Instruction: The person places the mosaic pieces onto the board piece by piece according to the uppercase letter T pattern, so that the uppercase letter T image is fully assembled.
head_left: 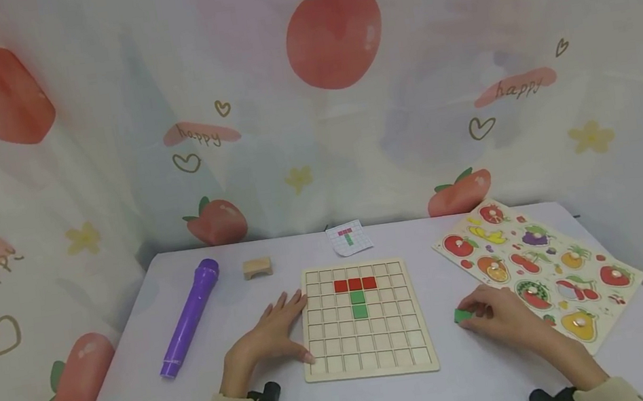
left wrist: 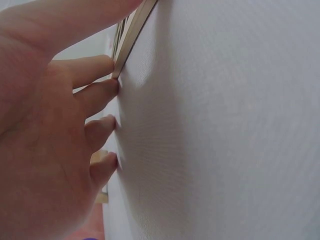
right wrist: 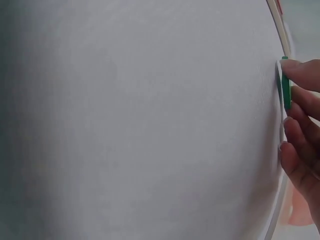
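Note:
A wooden grid board lies on the table, with three red tiles in a row and two green tiles in a column below the middle one. My left hand rests at the board's left edge, its fingers spread and touching the rim; the left wrist view shows the palm and fingertips against the table. Right of the board, my right hand pinches a green tile between thumb and fingers, just above the tabletop.
Behind the board lies a small pattern card with a red and green T. A purple marker-shaped stick and a small wooden block are at the left. A fruit puzzle board lies at the right, partly under my right forearm.

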`<state>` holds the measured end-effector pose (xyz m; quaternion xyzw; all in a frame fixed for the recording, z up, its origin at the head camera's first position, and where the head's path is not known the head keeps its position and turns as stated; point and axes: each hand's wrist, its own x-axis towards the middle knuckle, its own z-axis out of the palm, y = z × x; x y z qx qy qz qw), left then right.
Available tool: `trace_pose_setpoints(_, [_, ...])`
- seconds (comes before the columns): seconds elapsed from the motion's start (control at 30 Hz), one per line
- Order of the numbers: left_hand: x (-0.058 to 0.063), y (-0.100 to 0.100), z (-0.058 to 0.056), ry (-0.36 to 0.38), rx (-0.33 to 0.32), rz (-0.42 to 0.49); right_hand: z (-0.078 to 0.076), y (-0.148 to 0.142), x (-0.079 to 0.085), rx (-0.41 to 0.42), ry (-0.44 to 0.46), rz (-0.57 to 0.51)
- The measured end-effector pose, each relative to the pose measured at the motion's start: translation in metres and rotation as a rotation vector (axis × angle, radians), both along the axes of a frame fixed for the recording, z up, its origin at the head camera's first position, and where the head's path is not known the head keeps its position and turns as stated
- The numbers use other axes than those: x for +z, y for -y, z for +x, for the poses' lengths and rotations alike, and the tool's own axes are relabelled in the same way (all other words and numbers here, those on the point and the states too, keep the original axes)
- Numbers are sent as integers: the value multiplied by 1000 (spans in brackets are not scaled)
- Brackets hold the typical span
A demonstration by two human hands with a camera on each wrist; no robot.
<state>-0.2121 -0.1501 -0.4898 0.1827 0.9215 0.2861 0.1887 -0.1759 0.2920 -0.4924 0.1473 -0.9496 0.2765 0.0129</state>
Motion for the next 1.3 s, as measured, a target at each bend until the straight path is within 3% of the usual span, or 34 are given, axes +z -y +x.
trace_pose_setpoints(0.67, [-6,2,-2,4,7,-13,-11,47,2,99,-23,-60])
trace_pose_setpoints(1.3, [-3,2,-2,8,-1,-1,-26,98,6,201,32,-102])
